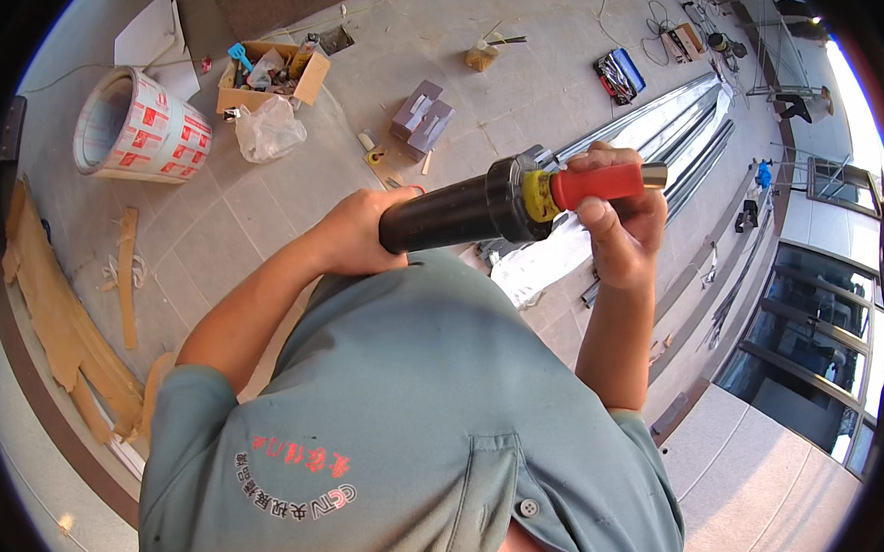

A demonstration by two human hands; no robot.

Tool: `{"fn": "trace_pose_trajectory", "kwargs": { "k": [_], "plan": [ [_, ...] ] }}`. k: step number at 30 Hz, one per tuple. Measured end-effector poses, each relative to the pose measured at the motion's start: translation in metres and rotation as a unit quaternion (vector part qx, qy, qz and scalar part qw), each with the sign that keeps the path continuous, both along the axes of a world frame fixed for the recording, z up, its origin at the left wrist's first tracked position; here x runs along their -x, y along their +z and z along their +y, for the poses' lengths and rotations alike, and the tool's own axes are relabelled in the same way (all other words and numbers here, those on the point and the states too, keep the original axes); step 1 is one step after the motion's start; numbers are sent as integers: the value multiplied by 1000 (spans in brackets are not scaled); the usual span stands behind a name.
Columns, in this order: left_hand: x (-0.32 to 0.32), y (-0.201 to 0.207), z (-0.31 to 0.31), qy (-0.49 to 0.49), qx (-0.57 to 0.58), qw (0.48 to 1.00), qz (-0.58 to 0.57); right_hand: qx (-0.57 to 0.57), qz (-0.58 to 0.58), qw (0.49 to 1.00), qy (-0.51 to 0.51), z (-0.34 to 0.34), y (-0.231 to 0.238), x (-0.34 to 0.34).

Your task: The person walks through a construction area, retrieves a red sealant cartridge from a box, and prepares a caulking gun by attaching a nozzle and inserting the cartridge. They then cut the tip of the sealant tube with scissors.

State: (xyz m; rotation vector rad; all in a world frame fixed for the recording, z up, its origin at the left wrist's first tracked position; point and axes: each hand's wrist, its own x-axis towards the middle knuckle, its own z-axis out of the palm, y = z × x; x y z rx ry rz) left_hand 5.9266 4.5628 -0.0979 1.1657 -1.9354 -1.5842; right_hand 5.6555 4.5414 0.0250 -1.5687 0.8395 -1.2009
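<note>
A black cylindrical tool [449,213] lies crosswise in front of my body, its wider head toward the right. My left hand [365,228] is closed around its left end. Beyond the head sit a yellow collar [538,195] and a red cylinder [597,183] with a bare metal tip pointing right. My right hand [625,231] grips the red cylinder, thumb on the near side and fingers over the far side. The tool's exact kind is unclear, and whether the red cylinder is fixed to the collar cannot be made out.
A large wrapped roll [155,131], a cardboard box of tools [312,80], and a grey-purple box [422,120] stand on the tiled floor. Long metal profiles [684,128] extend to the right. Torn cardboard [75,335] lies left. A blue tool case [619,75] sits farther off.
</note>
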Motion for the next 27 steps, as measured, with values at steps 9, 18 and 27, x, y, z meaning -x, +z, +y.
{"fn": "trace_pose_trajectory", "kwargs": {
  "k": [9, 18, 27],
  "plan": [
    [-2, 0, 1, 17, -19, 1000, 12, -9, 19, 1000, 16, -11, -7, 2],
    [-5, -1, 1, 28, 17, 999, -26, -39, -29, 998, -25, -1, -24, 8],
    [-11, 10, 0, 6, -5, 997, -77, 2, -44, 999, -18, 2, -24, 4]
  ]
}}
